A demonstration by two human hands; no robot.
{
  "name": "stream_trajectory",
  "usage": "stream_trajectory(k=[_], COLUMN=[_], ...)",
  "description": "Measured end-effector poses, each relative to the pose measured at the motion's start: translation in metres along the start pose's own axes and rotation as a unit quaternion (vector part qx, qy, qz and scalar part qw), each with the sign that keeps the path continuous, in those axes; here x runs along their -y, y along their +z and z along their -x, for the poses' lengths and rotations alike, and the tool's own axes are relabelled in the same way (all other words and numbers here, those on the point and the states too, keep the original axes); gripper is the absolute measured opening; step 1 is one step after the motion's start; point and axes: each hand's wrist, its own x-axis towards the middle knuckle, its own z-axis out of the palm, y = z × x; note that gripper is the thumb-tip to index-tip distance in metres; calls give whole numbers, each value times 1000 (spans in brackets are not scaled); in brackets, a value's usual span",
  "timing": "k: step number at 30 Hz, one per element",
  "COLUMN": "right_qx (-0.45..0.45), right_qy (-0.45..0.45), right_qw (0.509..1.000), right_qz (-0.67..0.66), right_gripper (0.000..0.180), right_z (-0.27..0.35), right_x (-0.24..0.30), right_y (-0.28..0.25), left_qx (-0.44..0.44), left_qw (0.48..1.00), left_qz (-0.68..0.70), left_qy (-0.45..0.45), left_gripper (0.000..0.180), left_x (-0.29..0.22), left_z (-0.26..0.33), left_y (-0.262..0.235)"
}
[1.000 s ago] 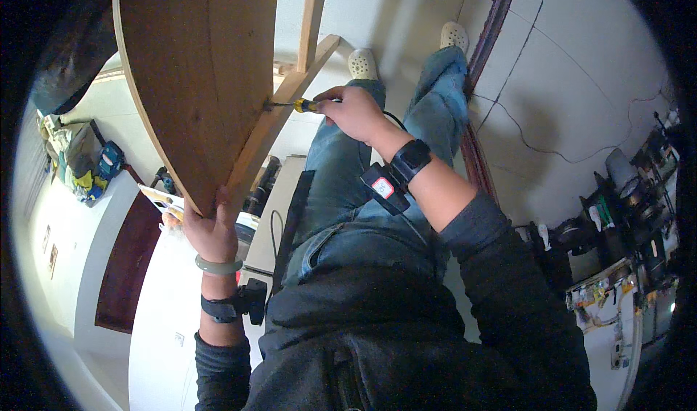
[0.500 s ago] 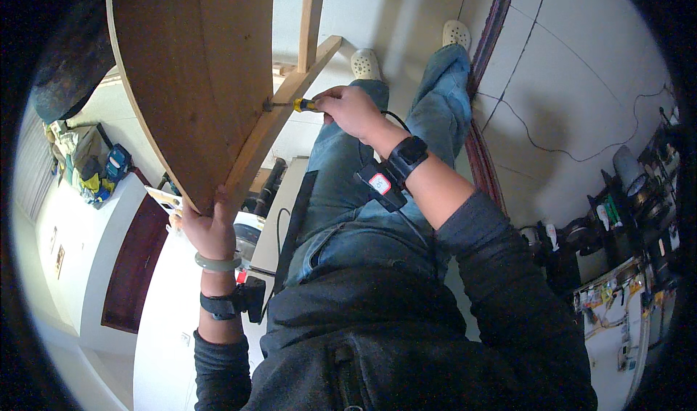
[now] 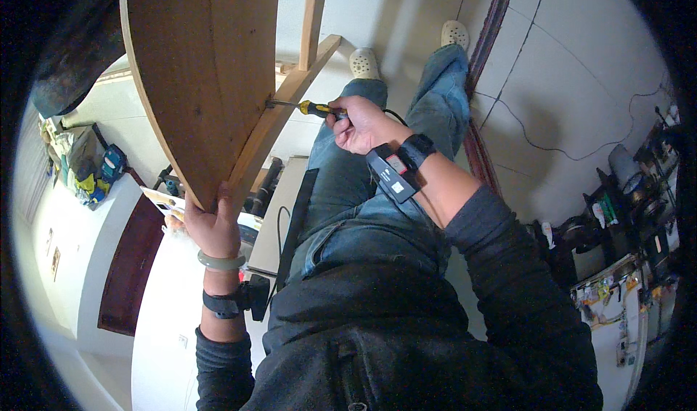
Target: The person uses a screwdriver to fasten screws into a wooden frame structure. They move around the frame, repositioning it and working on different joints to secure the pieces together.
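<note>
A large curved wooden panel (image 3: 200,70) stands on edge in front of me, with a wooden batten (image 3: 283,106) fixed along its right side. My left hand (image 3: 210,226) grips the panel's lower edge from below. My right hand (image 3: 363,124) holds a screwdriver with a yellow and black handle (image 3: 319,109); its metal tip meets the batten at a screw. A second wooden strip (image 3: 314,19) rises behind the batten. Both wrists wear black bands, and the left one also has a pale bangle.
My legs in jeans (image 3: 377,193) and pale shoes (image 3: 363,62) stretch over a light tiled floor. A flat grey board (image 3: 279,215) and black tools lie under the panel. A blue tool bag (image 3: 109,168) sits at left. Cluttered shelves (image 3: 624,229) stand at right.
The view has shifted slightly; the panel and both hands keep their grip. My right hand has moved a little away from the batten with the screwdriver still on the screw.
</note>
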Motion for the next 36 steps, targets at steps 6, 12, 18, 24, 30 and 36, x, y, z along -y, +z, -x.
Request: stream_trajectory(k=[6, 12, 18, 24, 30, 36], right_qx=[21, 151, 90, 64, -5, -20], right_qy=[24, -33, -13, -44, -499, -517], right_qw=[992, 985, 995, 983, 412, 219], right_qz=[-124, -74, -30, 168, 762, 827], right_gripper=[16, 27, 23, 21, 21, 30], right_z=[12, 12, 16, 21, 28, 44], right_x=[4, 25, 7, 16, 12, 22], right_y=[14, 31, 15, 17, 26, 49], left_qx=[-3, 7, 2, 5, 5, 7], left_qw=[1000, 1000, 1000, 999, 999, 1000], left_qz=[16, 26, 17, 48, 43, 0], left_qy=[1, -1, 9, -2, -5, 16], left_gripper=[34, 29, 28, 29, 30, 30], left_x=[-1, 4, 2, -1, 0, -3], left_z=[2, 3, 2, 1, 2, 0], left_y=[1, -1, 1, 3, 2, 0])
